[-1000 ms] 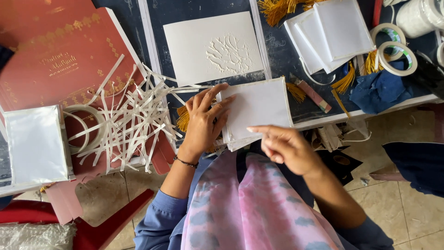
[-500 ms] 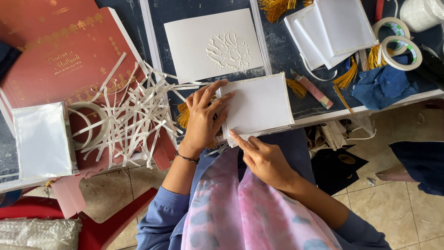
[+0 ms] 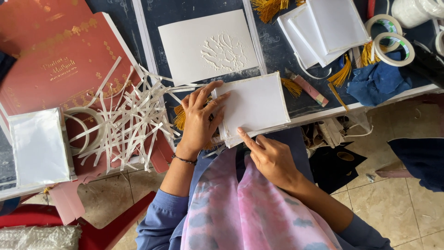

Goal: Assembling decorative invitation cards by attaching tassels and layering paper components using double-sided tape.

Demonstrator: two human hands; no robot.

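Note:
A stack of white cards (image 3: 257,106) lies at the near edge of the dark table (image 3: 277,46). My left hand (image 3: 200,119) rests flat on the stack's left side, fingers spread over the top card. My right hand (image 3: 270,157) sits below the stack, its index finger pressing the near edge of the cards. A yellow tassel (image 3: 179,118) pokes out under my left hand.
An embossed white card (image 3: 208,46) lies beyond the stack. A heap of white paper strips (image 3: 129,120) lies to the left over red boxes (image 3: 60,65), with a white box (image 3: 39,146) beside them. More white cards (image 3: 323,28), tape rolls (image 3: 393,41) and blue cloth (image 3: 377,81) sit right.
My right hand came up from my lap to the stack's near edge and now presses it with the index finger. My left hand stayed on the cards.

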